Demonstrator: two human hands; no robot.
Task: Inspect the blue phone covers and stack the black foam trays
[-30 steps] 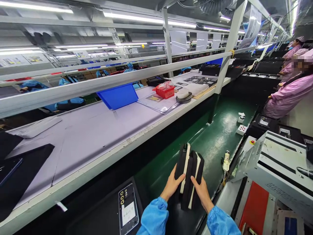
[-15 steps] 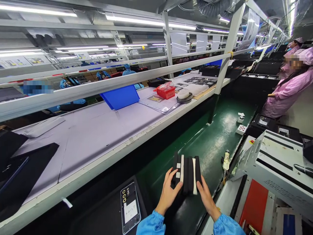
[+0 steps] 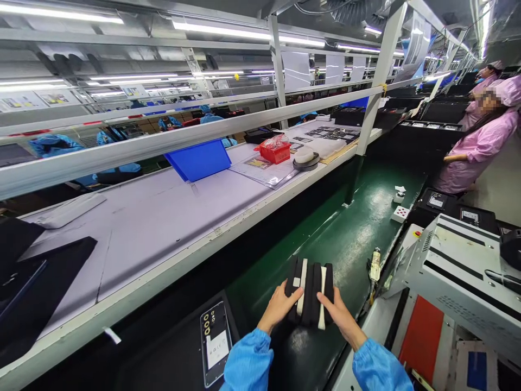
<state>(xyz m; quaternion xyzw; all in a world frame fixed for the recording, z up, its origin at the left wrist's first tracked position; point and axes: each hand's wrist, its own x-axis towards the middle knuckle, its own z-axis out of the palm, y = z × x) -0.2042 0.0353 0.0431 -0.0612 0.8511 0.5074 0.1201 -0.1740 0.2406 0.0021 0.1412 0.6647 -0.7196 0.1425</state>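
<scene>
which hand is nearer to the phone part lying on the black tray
Left. The left hand grips the foam stack just right of the phone part; the right hand is on the stack's far side.

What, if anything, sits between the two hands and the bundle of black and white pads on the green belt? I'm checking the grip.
Nothing visible does. The left hand and right hand press directly on the two sides of the upright bundle of black and white foam pads, which stands on the green conveyor belt. Bare belt lies beyond it.
</scene>
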